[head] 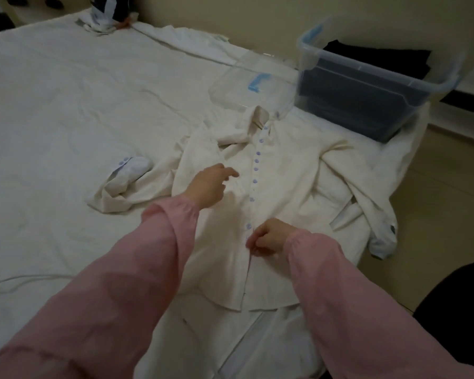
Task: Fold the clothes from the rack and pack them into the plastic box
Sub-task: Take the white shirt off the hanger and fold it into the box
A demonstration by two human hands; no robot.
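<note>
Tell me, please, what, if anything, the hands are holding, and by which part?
The right hand pinches the shirt at its button placket, low down; the left hand, open over the shirt, holds nothing.

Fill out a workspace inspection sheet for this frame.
Surface: bed, rumpled white sheet.
Job's things: cream shirt spread front up, sleeves crumpled at both sides; clear plastic box at the far right, dark clothes inside; its lid flat on the bed beside it.
Clutter: bundle of clothes at the far edge.
Hands: left hand over the shirt front, fingers relaxed; right hand pinches the button placket.
Cables: thin pale line lower left, cord or seam, cannot tell.
Surroundings: pale wall, pale floor, dark object lower right.
</note>
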